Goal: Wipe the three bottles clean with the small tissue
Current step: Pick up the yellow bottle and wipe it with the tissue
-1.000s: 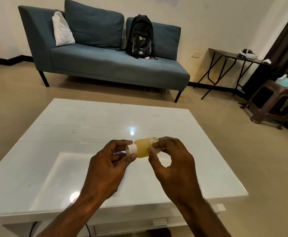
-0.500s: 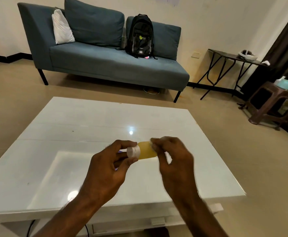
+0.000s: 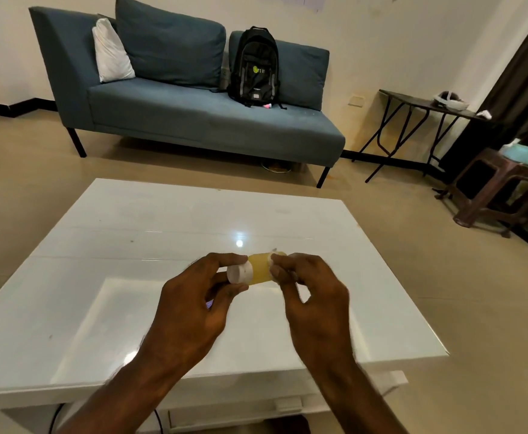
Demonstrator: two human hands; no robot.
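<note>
Bottle (image 3: 260, 271): small, yellow, with a white cap (image 3: 239, 274). It is held on its side above the table (image 3: 124, 245), toward 6 o'clock from the tabletop's middle, with the cap pointing to 9 o'clock.
Left hand (image 3: 193, 308): grips the cap end, thumb below and fingers curled over the top.
Right hand (image 3: 314, 296): fingers curled, pinching the tissue (image 3: 271, 263) against the bottle's body at its 3 o'clock end.
Tissue: only small white scraps show between the fingertips and the bottle.
Under the left hand: a purple speck, too small to tell what it is.
Table: white and glossy, with a light's glare just past the bottle at 12 o'clock.
Sofa (image 3: 212, 126): blue, beyond the table at 12 o'clock.
Backpack (image 3: 254, 67): black, upright on the sofa seat.
Pillow (image 3: 110, 54): white, at the sofa's 9 o'clock end.
Side table (image 3: 425, 105): dark, at 2 o'clock.
Stool (image 3: 494, 189): brown, at 3 o'clock.
</note>
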